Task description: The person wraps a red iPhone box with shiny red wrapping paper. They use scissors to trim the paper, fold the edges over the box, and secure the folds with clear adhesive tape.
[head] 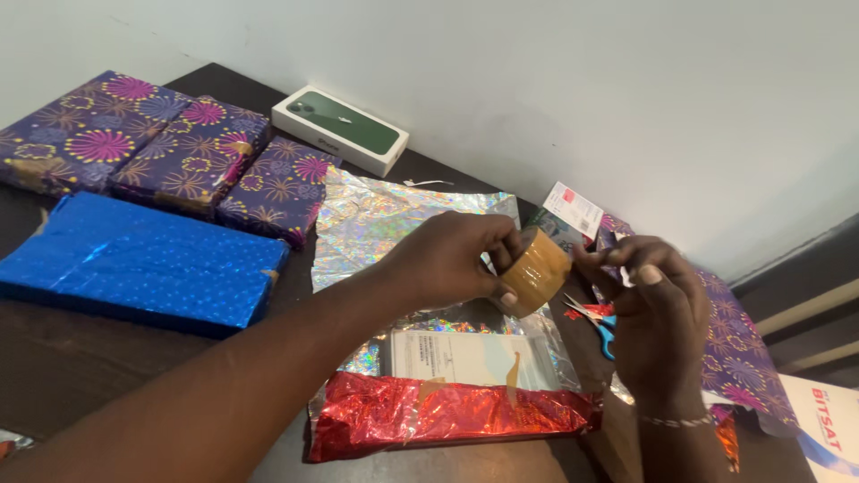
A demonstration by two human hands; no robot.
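Brown tape roll [533, 270] is pinched in the left hand [447, 259], thumb and fingers clamped on its rim, held in the air above the silver holographic wrapping sheet [376, 215].

Head view, only one:
- Right hand [651, 309] sits just right of the roll, fingertips pinched together at the tape's free end; whether a strip is already lifted I can't tell, too small.
- Step in hand, my read: pulling a length of tape off the roll. Next move would need the left hand to hold the roll steady while the right draws the end out, then a cut.
- Blue-handled scissors [598, 322] lie just below and between the hands, partly hidden by the right hand.
- Below the left hand: a half-wrapped flat box [465, 358] with a red foil band [447, 413] across its near edge, taped.

Counts:
- 3 purple firework-print parcels [192, 152], far left of the left hand
- 1 blue foil parcel [143, 259]
- 1 white box with green top [340, 128] by the wall
- 1 tape roll, 1 pair of scissors
- 1 loose purple printed sheet [738, 349] under the right hand
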